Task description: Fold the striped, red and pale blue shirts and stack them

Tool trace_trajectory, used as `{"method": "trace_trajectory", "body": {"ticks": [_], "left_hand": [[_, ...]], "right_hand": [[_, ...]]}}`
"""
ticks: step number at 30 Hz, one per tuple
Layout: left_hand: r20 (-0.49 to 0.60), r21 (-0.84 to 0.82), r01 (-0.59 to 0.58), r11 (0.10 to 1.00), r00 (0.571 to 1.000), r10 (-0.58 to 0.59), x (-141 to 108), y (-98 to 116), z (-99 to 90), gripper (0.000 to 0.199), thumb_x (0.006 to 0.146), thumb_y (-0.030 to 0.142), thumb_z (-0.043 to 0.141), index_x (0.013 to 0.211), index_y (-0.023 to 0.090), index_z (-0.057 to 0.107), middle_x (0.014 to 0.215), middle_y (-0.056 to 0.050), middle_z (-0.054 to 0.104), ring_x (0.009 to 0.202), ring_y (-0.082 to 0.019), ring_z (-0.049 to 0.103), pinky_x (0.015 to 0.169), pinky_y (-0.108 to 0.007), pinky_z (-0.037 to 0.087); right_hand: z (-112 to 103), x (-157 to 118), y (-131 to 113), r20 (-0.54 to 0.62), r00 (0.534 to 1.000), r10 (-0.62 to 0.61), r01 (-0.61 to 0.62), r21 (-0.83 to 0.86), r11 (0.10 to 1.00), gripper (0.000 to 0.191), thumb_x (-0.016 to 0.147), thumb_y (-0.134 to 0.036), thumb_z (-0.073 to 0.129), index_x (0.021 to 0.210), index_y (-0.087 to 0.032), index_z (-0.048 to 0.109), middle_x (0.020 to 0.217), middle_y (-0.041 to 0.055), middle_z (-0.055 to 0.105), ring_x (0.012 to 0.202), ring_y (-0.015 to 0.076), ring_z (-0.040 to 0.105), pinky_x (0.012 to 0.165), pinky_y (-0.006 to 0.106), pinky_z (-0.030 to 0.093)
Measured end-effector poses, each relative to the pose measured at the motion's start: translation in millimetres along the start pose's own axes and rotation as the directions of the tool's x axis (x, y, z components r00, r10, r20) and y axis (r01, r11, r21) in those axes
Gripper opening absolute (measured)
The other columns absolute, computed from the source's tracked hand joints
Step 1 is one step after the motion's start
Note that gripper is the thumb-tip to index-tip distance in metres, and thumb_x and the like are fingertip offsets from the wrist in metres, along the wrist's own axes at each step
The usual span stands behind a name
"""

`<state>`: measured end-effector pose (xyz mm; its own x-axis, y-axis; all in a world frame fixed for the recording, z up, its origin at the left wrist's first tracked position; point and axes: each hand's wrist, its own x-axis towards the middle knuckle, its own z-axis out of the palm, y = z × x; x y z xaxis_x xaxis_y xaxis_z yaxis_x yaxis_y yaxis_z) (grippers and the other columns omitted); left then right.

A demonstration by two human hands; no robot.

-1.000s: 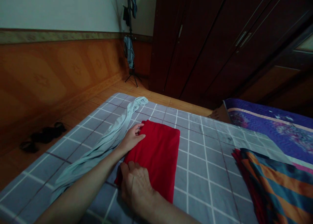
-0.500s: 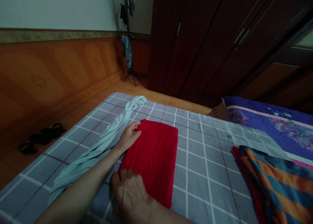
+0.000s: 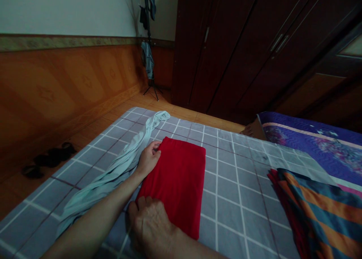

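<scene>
Right hand (image 3: 152, 222) curled over near left edge of red cloth (image 3: 179, 176), pinch hidden | cloth looked light, soft, limp; left-edge corners seemed best holds | lay folded on bed (image 3: 236, 198), mostly right of both hands | left hand (image 3: 148, 159) half-curled against far left corner, hold unclear
</scene>
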<state>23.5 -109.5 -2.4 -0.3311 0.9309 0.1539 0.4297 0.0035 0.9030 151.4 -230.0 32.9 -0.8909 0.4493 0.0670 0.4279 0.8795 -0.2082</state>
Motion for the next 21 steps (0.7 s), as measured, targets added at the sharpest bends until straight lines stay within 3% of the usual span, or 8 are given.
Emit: {"method": "trace_trajectory", "body": {"ticks": [7,9,11,13,15,18,21], "left_hand": [[-0.006,0.109,-0.03,0.994,1.0,0.031,-3,6,-2.5,0.041,0.074,0.013,0.053,0.114,0.019,0.06,0.097,-0.003,0.063,0.063,-0.013,0.057,0.07,-0.028,0.048],[-0.005,0.164,-0.092,0.982,0.996,0.094,-7,12,-4.9,0.045,0.075,0.012,0.053,0.119,0.02,0.058,0.11,-0.006,0.061,0.082,-0.018,0.061,0.085,-0.032,0.047],[0.028,0.265,-0.233,0.936,0.972,0.234,-11,20,-7.0,0.048,0.079,0.012,0.05,0.126,0.021,0.053,0.124,-0.008,0.055,0.108,-0.022,0.055,0.1,-0.037,0.04],[0.154,0.351,-0.408,0.843,0.913,0.378,-16,27,-7.7,0.048,0.084,0.013,0.046,0.131,0.021,0.049,0.133,-0.008,0.05,0.125,-0.023,0.045,0.108,-0.039,0.032],[0.348,0.363,-0.539,0.76,0.835,0.426,-20,30,-6.9,0.046,0.089,0.018,0.044,0.134,0.021,0.047,0.141,-0.008,0.045,0.133,-0.022,0.036,0.113,-0.041,0.027],[0.57,0.359,-0.601,0.714,0.747,0.342,-22,26,-5.3,0.05,0.091,0.032,0.048,0.14,0.022,0.041,0.149,-0.008,0.036,0.14,-0.025,0.026,0.115,-0.046,0.019],[0.627,0.418,-0.573,0.705,0.744,0.232,-22,21,-6.8,0.058,0.091,0.041,0.048,0.144,0.022,0.034,0.152,-0.01,0.028,0.142,-0.026,0.021,0.115,-0.049,0.015]], "right_hand": [[0,-1,3,-0.013,0.999,-0.044,0.044,-0.037,0.998,0.026,0.071,-0.027,0.064,0.09,-0.016,0.05,0.077,0.0039,0.056,0.065,0.0177,0.052,0.049,0.028,0.035],[-2,-2,1,-0.013,0.997,-0.074,0.073,-0.051,0.996,0.025,0.073,-0.027,0.061,0.092,-0.015,0.051,0.078,0.0045,0.057,0.066,0.0178,0.052,0.05,0.028,0.035],[-9,-6,0,-0.019,0.993,-0.12,0.12,-0.029,0.992,0.022,0.077,-0.029,0.058,0.093,-0.016,0.051,0.079,0.0041,0.058,0.066,0.0175,0.052,0.052,0.028,0.037],[-23,-11,2,-0.031,0.991,-0.131,0.132,0.014,0.991,0.019,0.08,-0.03,0.056,0.093,-0.017,0.052,0.081,0.0036,0.058,0.068,0.0174,0.052,0.056,0.029,0.039],[-38,-21,8,-0.048,0.997,-0.067,0.067,0.014,0.998,0.014,0.08,-0.025,0.056,0.092,-0.017,0.053,0.083,0.004,0.058,0.071,0.0186,0.052,0.059,0.03,0.041],[-51,-45,23,0.008,0.993,0.118,-0.117,-0.05,0.992,0.008,0.076,-0.014,0.057,0.083,-0.018,0.056,0.08,0.0053,0.06,0.073,0.0211,0.054,0.059,0.032,0.041],[-46,-74,36,0.082,0.975,0.206,-0.201,-0.064,0.977,0.013,0.072,-0.006,0.059,0.077,-0.018,0.058,0.078,0.005,0.062,0.071,0.0202,0.055,0.059,0.031,0.039]]}}
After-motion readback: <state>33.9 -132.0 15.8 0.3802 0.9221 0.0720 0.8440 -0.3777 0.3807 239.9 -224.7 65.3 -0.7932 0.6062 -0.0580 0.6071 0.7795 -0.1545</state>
